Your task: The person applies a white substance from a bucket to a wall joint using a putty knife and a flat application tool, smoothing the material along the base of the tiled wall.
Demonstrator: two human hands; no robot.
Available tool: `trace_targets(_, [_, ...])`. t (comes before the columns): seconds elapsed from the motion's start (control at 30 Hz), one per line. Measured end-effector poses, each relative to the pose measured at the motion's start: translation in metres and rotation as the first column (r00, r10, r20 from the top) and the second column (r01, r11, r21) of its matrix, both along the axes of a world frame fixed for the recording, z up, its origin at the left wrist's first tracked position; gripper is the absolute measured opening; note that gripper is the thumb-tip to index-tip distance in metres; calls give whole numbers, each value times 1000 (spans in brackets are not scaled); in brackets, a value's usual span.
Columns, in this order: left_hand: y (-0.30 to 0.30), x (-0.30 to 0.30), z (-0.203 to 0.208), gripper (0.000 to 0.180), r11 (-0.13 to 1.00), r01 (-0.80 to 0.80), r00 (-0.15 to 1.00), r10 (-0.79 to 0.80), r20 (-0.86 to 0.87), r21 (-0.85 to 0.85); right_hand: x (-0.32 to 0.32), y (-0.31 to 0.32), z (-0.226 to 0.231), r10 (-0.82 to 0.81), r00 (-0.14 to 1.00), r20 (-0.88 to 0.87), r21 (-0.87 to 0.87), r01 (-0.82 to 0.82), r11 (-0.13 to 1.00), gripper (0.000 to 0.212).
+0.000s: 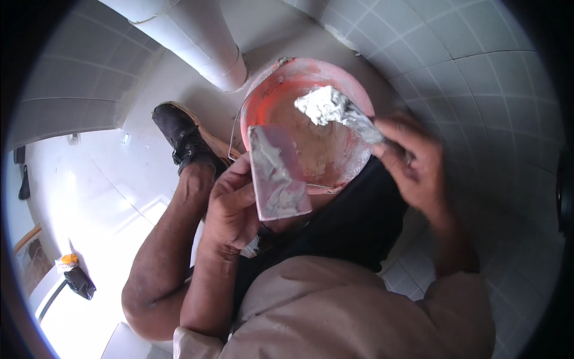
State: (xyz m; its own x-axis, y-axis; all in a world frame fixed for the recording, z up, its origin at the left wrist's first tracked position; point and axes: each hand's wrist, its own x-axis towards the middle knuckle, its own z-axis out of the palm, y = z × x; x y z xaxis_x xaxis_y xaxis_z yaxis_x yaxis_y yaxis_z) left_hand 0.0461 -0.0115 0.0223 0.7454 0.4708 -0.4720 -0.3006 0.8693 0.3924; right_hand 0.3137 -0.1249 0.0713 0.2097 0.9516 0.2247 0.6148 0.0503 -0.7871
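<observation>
Our left hand (230, 203) pinches a pink, smeared plate (286, 142), overlapping the near side of the red bucket (354, 82) in view | our right hand (415, 164), blurred, is wrapped around what is probably a putty knife (360, 123), white paste (326, 106) heaped above that bucket | beyond, we see a white pipe (206, 45) and grey tiled wall (493, 84)
</observation>
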Motion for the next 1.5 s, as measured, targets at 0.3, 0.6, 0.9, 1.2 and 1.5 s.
trace_targets(0.3, [-15, 57, 7, 49, 974, -49, 956, 109, 271, -220, -50, -27, -32, -143, 986, 80, 198, 125, 972, 56])
trace_targets(0.6, [-14, 60, 9, 41, 991, -99, 972, 117, 206, -94, -37, -39, -22, -102, 941, 324, 154, 54, 987, 66])
trace_targets(0.9, [6, 33, 5, 47, 984, -179, 968, 180, 178, -19, -34, -59, -28, -179, 974, 139, 101, 166, 981, 51])
trace_targets(1.2, [-2, 26, -6, 46, 1000, 7, 986, -6, 164, -3, -59, -31, -26, -128, 267, -955, -176, -165, 971, 30])
trace_targets(1.5, [11, 8, -4, 40, 991, -52, 996, 42, 84, 120, -52, -60, -42, -167, 552, -817, -243, -68, 968, 26])
